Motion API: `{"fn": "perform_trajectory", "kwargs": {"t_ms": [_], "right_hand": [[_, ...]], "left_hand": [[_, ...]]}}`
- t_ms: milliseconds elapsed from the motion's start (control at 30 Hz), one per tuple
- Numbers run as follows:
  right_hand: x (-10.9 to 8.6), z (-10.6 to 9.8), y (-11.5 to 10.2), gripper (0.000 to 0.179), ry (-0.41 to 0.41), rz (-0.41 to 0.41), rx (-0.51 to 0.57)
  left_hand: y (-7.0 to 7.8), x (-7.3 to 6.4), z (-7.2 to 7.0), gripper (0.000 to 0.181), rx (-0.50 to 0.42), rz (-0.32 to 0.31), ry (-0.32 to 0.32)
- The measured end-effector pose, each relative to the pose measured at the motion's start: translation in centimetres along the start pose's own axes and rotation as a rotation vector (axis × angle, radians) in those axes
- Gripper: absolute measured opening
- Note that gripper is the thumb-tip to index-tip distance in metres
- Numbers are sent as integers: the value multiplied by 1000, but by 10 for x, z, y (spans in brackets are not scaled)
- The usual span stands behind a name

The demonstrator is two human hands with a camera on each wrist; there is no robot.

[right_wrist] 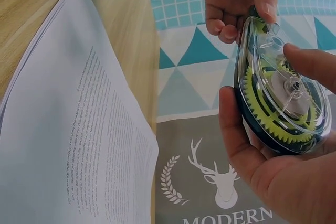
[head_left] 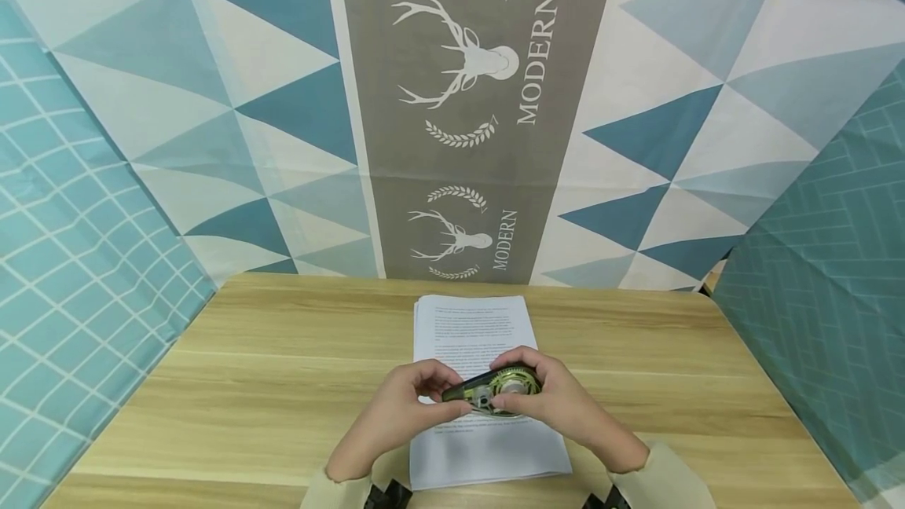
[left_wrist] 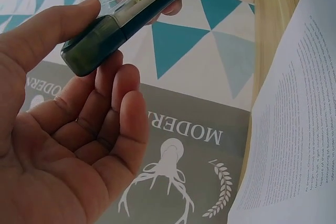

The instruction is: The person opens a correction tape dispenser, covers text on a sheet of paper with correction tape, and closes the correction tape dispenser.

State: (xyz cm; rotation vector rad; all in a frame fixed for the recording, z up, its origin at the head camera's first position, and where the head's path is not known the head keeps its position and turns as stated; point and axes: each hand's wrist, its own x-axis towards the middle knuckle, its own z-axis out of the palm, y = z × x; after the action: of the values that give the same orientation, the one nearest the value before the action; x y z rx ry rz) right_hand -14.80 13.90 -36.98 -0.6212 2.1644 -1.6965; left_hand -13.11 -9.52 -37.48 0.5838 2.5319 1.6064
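A correction tape with a clear case and yellow-green gear wheels is held level above a stack of printed paper in the head view. My right hand grips its wide, round end, with the thumb on the clear face and fingers at the edge. At its narrow end, my left hand pinches the dark green cap between thumb and fingertips. The cap sits on the tip of the correction tape. In the right wrist view the gears show through the case.
The paper lies on a wooden table. Behind the table hangs a patterned cloth with triangles and deer heads. Tiled-pattern cloths stand at the left and right sides.
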Motion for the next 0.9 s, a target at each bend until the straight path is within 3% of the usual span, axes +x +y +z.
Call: {"fn": "perform_trajectory", "kwargs": {"t_ms": [367,633,900], "right_hand": [[-1,-3,-1,38,32,20,-54],[-4,-6,0,31,-1,-36,-45],[-4,-6,-1,32,-22,-31,-41]], "left_hand": [[2,-1,1,27,-4,-34,34],[3,-2,1,23,32,-7,55],[4,-3,0,22,59,16,61]]}}
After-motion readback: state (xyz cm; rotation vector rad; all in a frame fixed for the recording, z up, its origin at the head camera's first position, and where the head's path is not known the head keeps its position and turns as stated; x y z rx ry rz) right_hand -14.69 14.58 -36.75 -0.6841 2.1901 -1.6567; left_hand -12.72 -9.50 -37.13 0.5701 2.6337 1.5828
